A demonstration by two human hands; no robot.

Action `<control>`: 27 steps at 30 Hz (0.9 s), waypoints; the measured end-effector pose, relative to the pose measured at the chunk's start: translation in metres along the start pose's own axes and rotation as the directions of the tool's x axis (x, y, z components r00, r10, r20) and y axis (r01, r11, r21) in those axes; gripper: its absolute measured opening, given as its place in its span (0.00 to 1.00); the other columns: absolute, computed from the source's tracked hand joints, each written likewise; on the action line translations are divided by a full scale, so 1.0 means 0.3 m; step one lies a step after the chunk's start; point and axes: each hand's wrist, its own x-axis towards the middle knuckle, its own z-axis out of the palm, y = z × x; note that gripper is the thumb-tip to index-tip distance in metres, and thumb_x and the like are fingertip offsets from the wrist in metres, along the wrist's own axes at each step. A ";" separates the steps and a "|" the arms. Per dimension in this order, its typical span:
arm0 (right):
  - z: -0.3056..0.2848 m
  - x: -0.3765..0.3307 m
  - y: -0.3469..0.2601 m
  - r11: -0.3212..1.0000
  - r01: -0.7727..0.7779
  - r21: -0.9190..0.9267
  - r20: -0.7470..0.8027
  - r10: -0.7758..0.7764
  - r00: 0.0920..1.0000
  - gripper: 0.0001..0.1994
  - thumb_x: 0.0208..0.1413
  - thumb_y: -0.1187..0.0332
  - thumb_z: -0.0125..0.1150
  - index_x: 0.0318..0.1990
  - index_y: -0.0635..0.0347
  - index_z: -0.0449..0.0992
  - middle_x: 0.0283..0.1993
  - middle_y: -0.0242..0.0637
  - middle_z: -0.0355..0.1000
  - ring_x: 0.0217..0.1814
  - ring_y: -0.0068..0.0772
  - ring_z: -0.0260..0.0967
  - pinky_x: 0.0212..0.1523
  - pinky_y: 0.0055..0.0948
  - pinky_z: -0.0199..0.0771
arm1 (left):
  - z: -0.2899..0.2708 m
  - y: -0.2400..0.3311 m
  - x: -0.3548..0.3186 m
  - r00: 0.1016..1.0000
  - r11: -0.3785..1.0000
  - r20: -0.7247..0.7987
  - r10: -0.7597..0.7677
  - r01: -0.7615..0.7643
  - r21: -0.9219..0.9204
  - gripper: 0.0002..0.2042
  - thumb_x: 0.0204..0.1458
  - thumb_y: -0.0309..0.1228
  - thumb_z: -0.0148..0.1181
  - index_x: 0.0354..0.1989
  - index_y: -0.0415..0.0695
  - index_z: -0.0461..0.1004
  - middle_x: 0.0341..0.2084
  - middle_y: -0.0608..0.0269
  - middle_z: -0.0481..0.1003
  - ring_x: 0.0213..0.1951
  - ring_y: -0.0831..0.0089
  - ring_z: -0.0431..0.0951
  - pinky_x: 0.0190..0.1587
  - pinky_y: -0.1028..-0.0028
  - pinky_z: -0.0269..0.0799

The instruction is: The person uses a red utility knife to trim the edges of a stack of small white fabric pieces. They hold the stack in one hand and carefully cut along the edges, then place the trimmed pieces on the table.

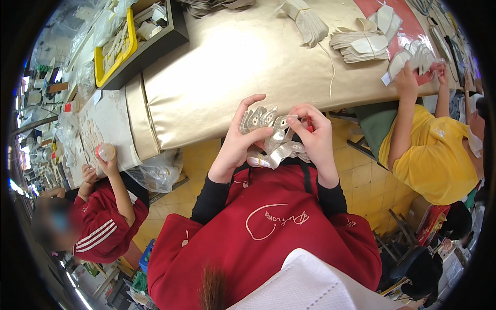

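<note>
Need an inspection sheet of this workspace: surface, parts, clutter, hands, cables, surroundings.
Surface: glossy gold-coloured table covering, creased near its left end.
Job's things: shiny silver cut pieces with small holes, fanned between both hands.
Clutter: banded bundle of flat beige pieces; yellow plastic tray with beige pieces.
Hands: left hand grips the pieces, index finger raised; right hand pinches one, small red object at its fingers, kind unclear.
Cables: nothing seen near the hands.
Surroundings: person in yellow shirt right, person in dark-red shirt left.

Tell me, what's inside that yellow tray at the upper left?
The yellow tray holds a pile of flat beige pieces; only the top ones show. Whatever lies beneath them is covered.
</note>
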 end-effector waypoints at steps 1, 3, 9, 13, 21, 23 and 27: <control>-0.003 -0.002 0.004 1.000 -0.003 0.004 -0.005 0.003 1.000 0.04 0.56 0.76 0.64 0.31 0.66 0.76 0.38 0.29 0.72 0.29 0.12 0.56 0.30 0.16 0.55 | -0.005 0.001 -0.001 1.000 0.999 0.016 -0.014 0.015 -0.046 0.35 0.51 0.17 0.64 0.67 0.52 0.60 0.38 0.65 0.75 0.36 0.82 0.77 0.31 0.80 0.76; -0.008 -0.006 0.011 1.000 -0.009 0.017 -0.010 0.009 1.000 0.04 0.56 0.77 0.64 0.31 0.67 0.76 0.38 0.30 0.71 0.31 0.12 0.59 0.31 0.16 0.57 | -0.016 0.006 -0.002 0.998 0.996 0.062 -0.018 0.023 -0.086 0.35 0.51 0.17 0.62 0.68 0.52 0.58 0.39 0.65 0.75 0.38 0.81 0.77 0.33 0.79 0.77; -0.028 -0.016 0.026 0.999 -0.038 0.030 -0.018 0.039 0.999 0.04 0.58 0.77 0.63 0.32 0.67 0.76 0.38 0.30 0.71 0.33 0.13 0.62 0.34 0.16 0.61 | -0.007 0.005 -0.009 0.999 0.993 0.036 0.022 -0.018 -0.113 0.37 0.51 0.16 0.62 0.69 0.53 0.56 0.40 0.64 0.76 0.39 0.78 0.79 0.36 0.78 0.79; -0.045 -0.016 0.031 0.998 -0.063 -0.025 -0.009 0.063 0.998 0.03 0.58 0.77 0.63 0.33 0.67 0.76 0.39 0.30 0.72 0.34 0.13 0.63 0.35 0.16 0.63 | 0.001 0.005 -0.014 0.996 0.994 -0.010 0.093 -0.093 -0.059 0.38 0.50 0.15 0.64 0.69 0.53 0.56 0.41 0.64 0.77 0.40 0.78 0.79 0.37 0.78 0.79; 0.014 -0.007 0.005 0.965 0.001 -0.261 -0.195 -0.054 0.979 0.11 0.57 0.77 0.64 0.47 0.66 0.77 0.41 0.33 0.74 0.37 0.17 0.67 0.39 0.20 0.68 | -0.012 -0.001 -0.005 0.999 0.999 0.015 0.041 -0.042 0.027 0.36 0.49 0.15 0.62 0.68 0.48 0.60 0.42 0.56 0.79 0.45 0.68 0.82 0.45 0.70 0.80; -0.003 -0.009 -0.016 0.966 0.091 -0.242 -0.209 -0.144 0.967 0.13 0.55 0.78 0.64 0.49 0.64 0.78 0.42 0.34 0.75 0.38 0.20 0.68 0.39 0.21 0.69 | -0.010 -0.004 -0.004 1.000 0.999 -0.005 0.025 -0.025 0.037 0.36 0.48 0.14 0.61 0.68 0.47 0.60 0.43 0.54 0.80 0.45 0.65 0.83 0.48 0.68 0.81; -0.049 -0.023 -0.042 0.851 0.289 -0.439 -0.045 -0.342 0.938 0.14 0.51 0.74 0.67 0.48 0.56 0.82 0.36 0.34 0.75 0.41 0.33 0.72 0.45 0.31 0.70 | -0.005 -0.010 -0.003 1.000 1.000 -0.012 0.017 -0.017 0.026 0.35 0.48 0.14 0.62 0.67 0.47 0.62 0.41 0.56 0.80 0.43 0.69 0.83 0.46 0.71 0.81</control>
